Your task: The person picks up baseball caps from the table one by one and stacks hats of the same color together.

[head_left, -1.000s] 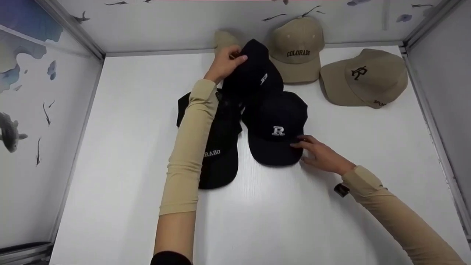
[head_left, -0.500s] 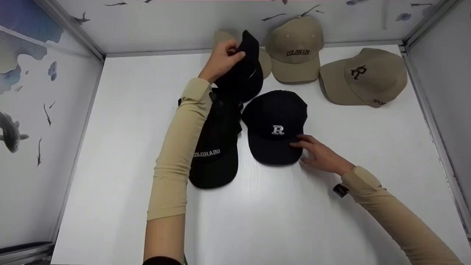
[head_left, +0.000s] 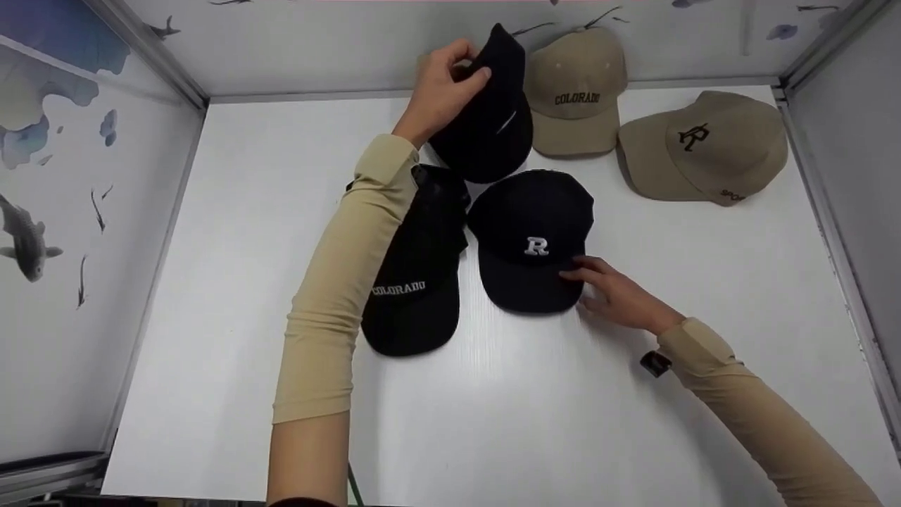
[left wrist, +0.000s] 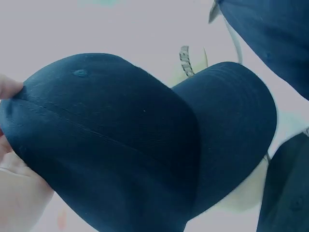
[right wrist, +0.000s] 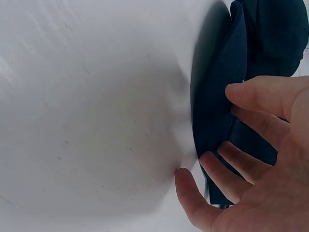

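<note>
At the back of the table my left hand (head_left: 443, 88) grips a dark baseball cap (head_left: 486, 120) by its crown, holding it tilted. In the left wrist view the held cap (left wrist: 111, 135) fills the middle, brim pointing right, fingertips at its edge. My right hand (head_left: 623, 296) rests its loosely extended fingers on the brim edge of a navy cap (head_left: 535, 211) with a white R. The right wrist view has these fingers (right wrist: 241, 169) against the navy brim (right wrist: 217, 96). Left of that cap lies a black COLORADO cap (head_left: 415, 282), partly covered by my left sleeve.
A beige COLORADO cap (head_left: 577, 91) leans on the back wall, right of the held cap. Another beige cap (head_left: 711, 148) with a dark R lies by the right wall. A white table (head_left: 493, 422) with metal-framed walls surrounds everything.
My left hand has lifted the dark cap and turned it so its logo no longer shows, moving it toward the back wall. The right hand stays on the navy brim. The head view shifted slightly.
</note>
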The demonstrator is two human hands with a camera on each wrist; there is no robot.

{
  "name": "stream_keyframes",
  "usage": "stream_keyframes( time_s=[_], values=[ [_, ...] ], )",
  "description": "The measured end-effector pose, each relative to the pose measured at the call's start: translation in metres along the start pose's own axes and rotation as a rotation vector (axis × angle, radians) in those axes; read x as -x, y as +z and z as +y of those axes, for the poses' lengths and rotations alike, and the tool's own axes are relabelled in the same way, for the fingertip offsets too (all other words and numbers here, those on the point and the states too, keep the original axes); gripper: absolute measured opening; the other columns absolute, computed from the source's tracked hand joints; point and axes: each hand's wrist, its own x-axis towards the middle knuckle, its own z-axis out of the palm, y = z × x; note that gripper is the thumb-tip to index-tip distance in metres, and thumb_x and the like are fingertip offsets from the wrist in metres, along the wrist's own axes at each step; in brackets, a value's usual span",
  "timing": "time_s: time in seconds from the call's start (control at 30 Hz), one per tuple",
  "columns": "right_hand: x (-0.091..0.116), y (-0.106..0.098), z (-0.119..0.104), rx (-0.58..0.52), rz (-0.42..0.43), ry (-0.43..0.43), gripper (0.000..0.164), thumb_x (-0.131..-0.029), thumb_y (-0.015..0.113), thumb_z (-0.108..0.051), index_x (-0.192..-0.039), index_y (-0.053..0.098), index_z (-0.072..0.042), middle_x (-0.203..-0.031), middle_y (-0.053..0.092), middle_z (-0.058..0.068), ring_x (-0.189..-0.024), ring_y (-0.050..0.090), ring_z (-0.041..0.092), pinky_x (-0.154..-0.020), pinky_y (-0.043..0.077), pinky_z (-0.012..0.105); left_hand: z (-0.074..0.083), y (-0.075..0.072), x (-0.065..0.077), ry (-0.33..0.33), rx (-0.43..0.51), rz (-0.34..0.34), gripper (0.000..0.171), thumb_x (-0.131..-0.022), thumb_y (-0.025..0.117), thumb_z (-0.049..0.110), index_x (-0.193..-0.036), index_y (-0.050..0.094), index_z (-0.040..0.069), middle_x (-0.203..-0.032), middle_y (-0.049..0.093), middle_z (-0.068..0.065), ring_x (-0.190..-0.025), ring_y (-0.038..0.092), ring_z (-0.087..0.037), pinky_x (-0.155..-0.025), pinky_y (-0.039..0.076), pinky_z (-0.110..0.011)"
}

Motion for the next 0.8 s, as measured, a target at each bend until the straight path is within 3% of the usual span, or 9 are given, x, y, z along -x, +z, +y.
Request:
stream_keyframes(
  time_s=[0.2, 0.37, 0.53, 0.7, 0.8],
  values=[
    [-0.001, 0.002, 0.003, -0.006, 0.012, -0.005, 0.049, -0.087, 0.061, 0.009, -0.135, 0.052, 0.001, -0.146, 0.031, 0.028, -0.133, 0.034, 0.042, -0.1, 0.037, 0.053, 0.0, 0.007, -0.01, 0.03, -0.008, -0.06, 0.005, -0.095, 0.058, 0.003, -0.099, 0.059, -0.001, -0.101, 0.057, -0.004, -0.089, 0.054, -0.016, -0.081, 0.043, -0.023],
    [-0.001, 0.003, 0.005, -0.011, 0.018, -0.027, 0.05, -0.088, 0.061, 0.01, -0.136, 0.051, 0.0, -0.147, 0.03, 0.026, -0.134, 0.032, 0.041, -0.101, 0.036, 0.053, 0.017, 0.009, -0.012, 0.107, 0.051, -0.077, 0.004, -0.096, 0.056, 0.001, -0.099, 0.058, -0.001, -0.102, 0.056, -0.006, -0.093, 0.053, -0.018, -0.083, 0.043, -0.025],
    [0.005, -0.001, 0.01, -0.032, 0.03, -0.044, 0.05, -0.091, 0.059, 0.005, -0.139, 0.048, -0.001, -0.148, 0.032, 0.024, -0.134, 0.033, 0.039, -0.099, 0.036, 0.053, 0.034, 0.02, -0.006, 0.119, 0.092, -0.137, 0.004, -0.096, 0.054, -0.002, -0.097, 0.057, -0.001, -0.1, 0.055, -0.007, -0.092, 0.055, -0.019, -0.083, 0.045, -0.026],
    [0.02, -0.007, 0.022, -0.084, 0.125, -0.056, 0.048, -0.092, 0.059, 0.004, -0.139, 0.047, 0.002, -0.14, 0.045, 0.02, -0.127, 0.042, 0.035, -0.094, 0.041, 0.052, 0.04, 0.034, 0.006, 0.153, 0.01, -0.243, 0.003, -0.096, 0.053, -0.001, -0.097, 0.056, -0.003, -0.096, 0.054, -0.007, -0.089, 0.053, -0.015, -0.082, 0.042, -0.022],
    [0.03, -0.009, 0.03, -0.121, 0.156, -0.026, 0.046, -0.094, 0.058, 0.003, -0.138, 0.047, 0.003, -0.137, 0.049, 0.019, -0.123, 0.046, 0.034, -0.093, 0.044, 0.048, 0.048, 0.037, 0.015, 0.148, 0.014, -0.293, 0.004, -0.096, 0.052, -0.002, -0.096, 0.056, -0.004, -0.094, 0.054, -0.007, -0.088, 0.052, -0.015, -0.081, 0.041, -0.023]
  ],
)
